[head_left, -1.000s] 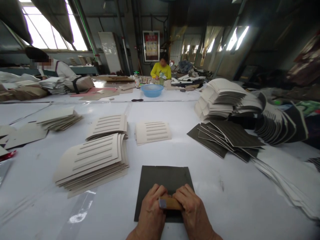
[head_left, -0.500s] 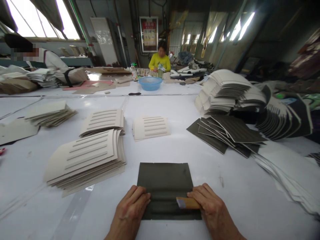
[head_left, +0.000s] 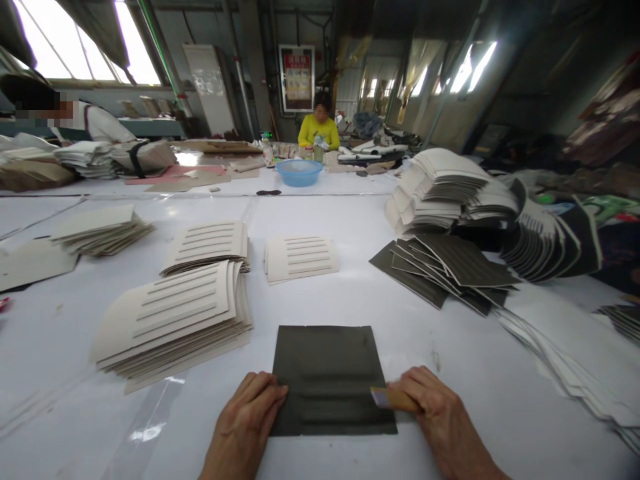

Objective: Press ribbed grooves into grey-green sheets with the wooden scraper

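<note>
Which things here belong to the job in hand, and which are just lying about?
In the job:
dark sheet, left hand at its left edge
tan flat tool in the right hand
probably the dark sheet pile and striped pale stacks

Apparently lying about:
blue basin
small dark scrap

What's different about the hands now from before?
The hands were together over the middle of the dark sheet; now they're apart. The left hand moved left to the sheet's left edge. The right hand moved right, to about the right edge, taking the tan tool along. It's still holding that. The sheet, the pale striped stack and the blue basin stayed put.
</note>
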`<state>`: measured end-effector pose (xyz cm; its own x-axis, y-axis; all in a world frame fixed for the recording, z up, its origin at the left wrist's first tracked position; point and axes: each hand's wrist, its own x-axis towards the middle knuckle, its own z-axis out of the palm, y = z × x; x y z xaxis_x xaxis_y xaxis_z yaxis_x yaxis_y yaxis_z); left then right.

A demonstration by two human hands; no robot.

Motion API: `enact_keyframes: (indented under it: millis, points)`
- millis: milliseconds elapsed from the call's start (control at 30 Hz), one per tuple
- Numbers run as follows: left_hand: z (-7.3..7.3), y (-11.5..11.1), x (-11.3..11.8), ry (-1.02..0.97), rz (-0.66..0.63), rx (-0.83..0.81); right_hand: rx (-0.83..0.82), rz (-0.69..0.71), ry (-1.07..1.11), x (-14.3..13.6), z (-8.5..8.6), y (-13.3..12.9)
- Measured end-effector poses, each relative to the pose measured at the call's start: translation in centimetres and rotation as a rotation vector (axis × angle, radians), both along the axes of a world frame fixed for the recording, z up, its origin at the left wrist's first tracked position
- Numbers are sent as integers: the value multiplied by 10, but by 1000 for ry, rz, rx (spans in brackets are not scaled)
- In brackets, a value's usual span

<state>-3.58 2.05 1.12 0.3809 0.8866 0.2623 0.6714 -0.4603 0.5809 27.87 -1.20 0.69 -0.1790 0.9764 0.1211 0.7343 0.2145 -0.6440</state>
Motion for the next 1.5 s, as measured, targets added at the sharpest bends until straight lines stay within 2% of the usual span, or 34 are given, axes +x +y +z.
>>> enact_keyframes:
  millis: [67,133,233,300,433,533,600,733,833,967,1100,1233,1333,1500]
  points:
    - [1,0,-5,26,24,3,1,-44,2,10,1,-2]
    - [3,3,8,23,5,9,75,-24,28,2,2,3]
    - [2,13,42,3,-69,25,165,43,38,-31,2,21]
    - [0,19,62,19,-94,20,155,67,17,-54,2,33]
    - [-4,30,77,36,-101,13,130,117,-21,-78,-2,47]
    - [-4,32,70,42,-114,13,142,159,-53,-70,-4,47]
    - [-4,30,55,36,-88,10,132,156,-56,-54,-4,43]
    - [-2,22,15,35,4,3,101,94,-66,-15,-4,31]
    - [3,22,3,89,59,12,77,10,-88,-4,-2,28]
    - [9,34,31,52,0,76,151,27,12,-28,2,40]
    - [4,46,68,64,-71,85,170,36,30,-67,-1,62]
    - [-3,51,78,92,-78,88,156,68,10,-82,-3,73]
    - [-4,52,64,103,-91,93,157,103,-16,-67,-2,71]
    - [-7,49,9,102,-4,117,158,70,-66,-18,-3,54]
